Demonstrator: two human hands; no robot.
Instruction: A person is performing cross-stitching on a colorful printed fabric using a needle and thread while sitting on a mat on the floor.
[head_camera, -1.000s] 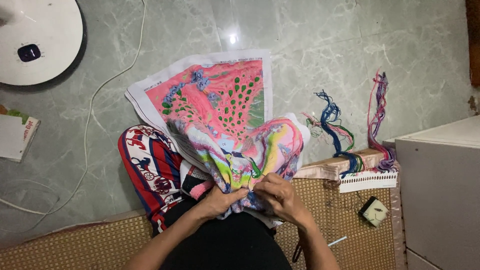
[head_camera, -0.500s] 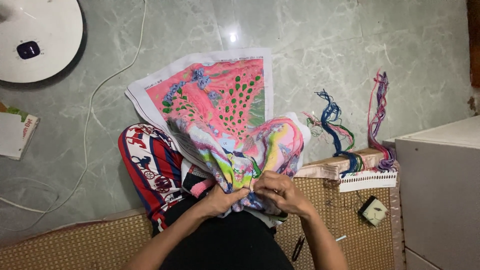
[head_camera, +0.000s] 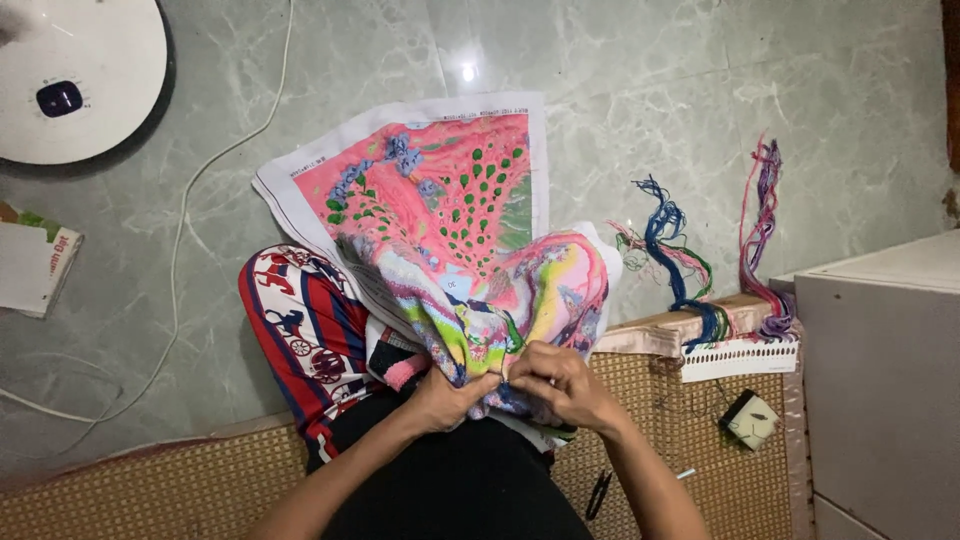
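Observation:
A large embroidery cloth (head_camera: 440, 215), pink with green dots and blue flowers, drapes from my lap out over the green marble floor. Its near edge is bunched up and multicoloured. My left hand (head_camera: 448, 397) pinches that bunched edge from below. My right hand (head_camera: 556, 384) is closed on the same fold right beside it, fingertips touching the cloth; any needle between them is too small to see.
Bundles of coloured thread (head_camera: 672, 250) hang over a white thread card (head_camera: 738, 358) at right. A grey cabinet (head_camera: 880, 400), a small white box (head_camera: 750, 420), small scissors (head_camera: 598, 493), a round white device (head_camera: 70, 80) with cord, and a woven mat (head_camera: 150, 490).
Both hands stay on the cloth's near edge; my right hand has shifted slightly left, closer against the left hand. The cloth has barely moved.

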